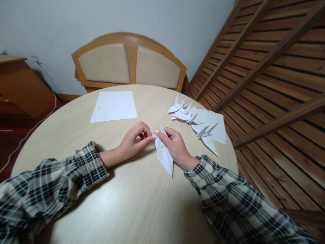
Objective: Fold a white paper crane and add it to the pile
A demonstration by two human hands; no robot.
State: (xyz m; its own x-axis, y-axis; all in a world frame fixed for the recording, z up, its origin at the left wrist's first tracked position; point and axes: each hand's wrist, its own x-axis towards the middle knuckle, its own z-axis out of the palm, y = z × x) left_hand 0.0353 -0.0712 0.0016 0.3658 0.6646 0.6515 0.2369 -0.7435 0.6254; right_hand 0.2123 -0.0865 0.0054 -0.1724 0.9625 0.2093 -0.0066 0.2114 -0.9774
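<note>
A white paper crane (164,156) is held above the round table, its broad pointed wing hanging down toward me. My right hand (175,144) grips it from the right, thumb on top and fingers behind. From the left, my left hand (137,137) pinches at a small narrow end of the crane with thumb and forefinger. The exact fold between those fingertips is too small to make out. Several folded paper cranes (186,117) lie in a slanting row to the right, beyond my right hand.
A flat white sheet of paper (115,106) with a small dark speck lies at the table's far left. More white paper (217,125) lies beside the cranes near the right edge. Behind the round table (122,200) stands a padded wooden headboard (133,64); a slatted wooden panel (274,101) rises at the right.
</note>
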